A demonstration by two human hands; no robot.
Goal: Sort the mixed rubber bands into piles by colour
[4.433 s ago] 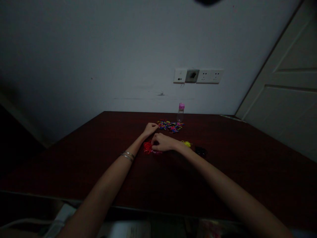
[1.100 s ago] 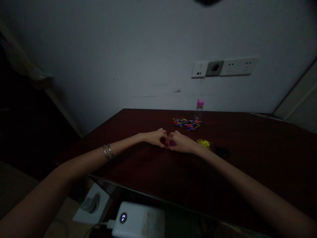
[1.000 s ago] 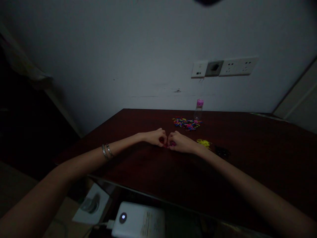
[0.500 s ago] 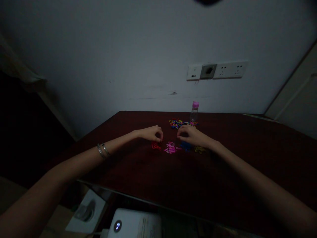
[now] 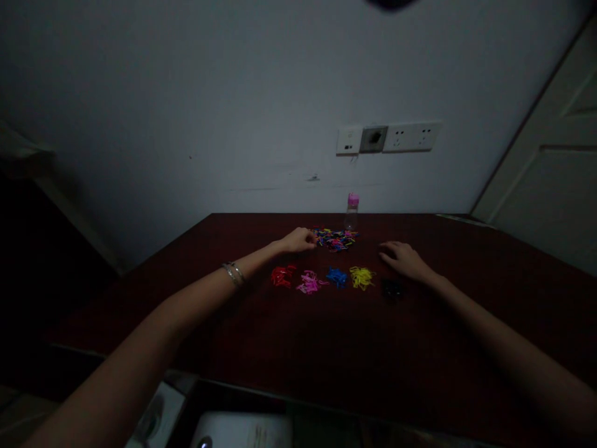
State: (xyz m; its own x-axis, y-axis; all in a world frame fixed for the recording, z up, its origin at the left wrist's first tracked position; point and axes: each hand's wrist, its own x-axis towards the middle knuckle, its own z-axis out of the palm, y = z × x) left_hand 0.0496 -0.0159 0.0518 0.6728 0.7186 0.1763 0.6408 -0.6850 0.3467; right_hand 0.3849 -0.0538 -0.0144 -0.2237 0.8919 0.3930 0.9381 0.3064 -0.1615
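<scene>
On the dark red table (image 5: 326, 336) lies a mixed pile of small colored pieces (image 5: 336, 240). My left hand (image 5: 301, 240) is at the pile's left edge, fingers bent together; whatever they pinch is too small to make out. In a row nearer me are separate heaps: red (image 5: 282, 276), pink (image 5: 310, 283), blue (image 5: 336, 277), yellow (image 5: 361, 277) and black (image 5: 392, 288). My right hand (image 5: 402, 257) rests on the table behind the black heap, with its fingers apart and nothing seen in them.
A clear bottle with a pink cap (image 5: 352, 200) stands behind the mixed pile, near the wall. Sockets (image 5: 410, 137) are on the wall. Below the table's front edge is a white device (image 5: 242, 429).
My left hand has moved forward to the mixed pile. My right hand has moved away to the right and opened, uncovering the yellow and black heaps. The view has shifted slightly.
</scene>
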